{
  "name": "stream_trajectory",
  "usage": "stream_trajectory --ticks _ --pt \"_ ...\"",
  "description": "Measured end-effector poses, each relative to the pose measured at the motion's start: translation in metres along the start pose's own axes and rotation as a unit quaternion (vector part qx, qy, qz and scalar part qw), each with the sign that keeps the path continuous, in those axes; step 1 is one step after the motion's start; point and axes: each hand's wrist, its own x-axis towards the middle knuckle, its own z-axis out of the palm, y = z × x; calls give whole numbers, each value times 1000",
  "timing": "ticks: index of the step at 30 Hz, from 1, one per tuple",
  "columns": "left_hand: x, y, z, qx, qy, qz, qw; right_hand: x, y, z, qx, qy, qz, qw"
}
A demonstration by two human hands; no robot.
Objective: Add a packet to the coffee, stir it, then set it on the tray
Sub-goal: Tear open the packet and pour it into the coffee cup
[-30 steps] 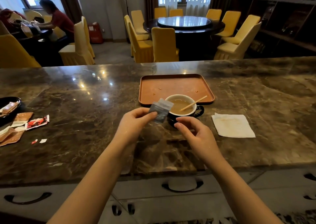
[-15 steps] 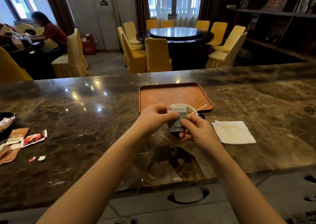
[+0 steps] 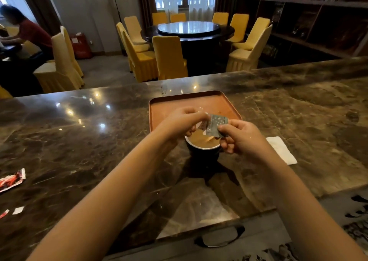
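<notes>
Packet now over the cup (rim half-hidden), both grips pinching it.

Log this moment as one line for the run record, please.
phase: opening packet | both hands: left hand, right hand pinch small grey-green packet over dark coffee cup | orange tray: no cup yet

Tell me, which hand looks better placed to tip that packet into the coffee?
Probably the right hand: it pinches the packet's main body right above the cup, while the left hand grips only the packet's end.
</notes>
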Motion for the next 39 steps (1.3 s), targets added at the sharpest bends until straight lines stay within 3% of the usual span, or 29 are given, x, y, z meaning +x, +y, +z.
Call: stream_trajectory --ticks 5,10,15,22,39 --pt "26 16 -16 82 -45 -37 995 32 -9 -22 -46 -31 5 998" --pt "40 7 -14 52 -6 -41 998 49 -6 -26 0 -74 28 997" --pt "44 -1 -15 48 -7 -56 997 58 -7 -22 -37 -63 28 997" --pt "45 -4 -16 133 -5 -50 990 68 -11 -23 -129 -70 -3 989" --pt "42 -7 -6 180 36 -30 983 71 -6 -23 -113 -84 -23 990"
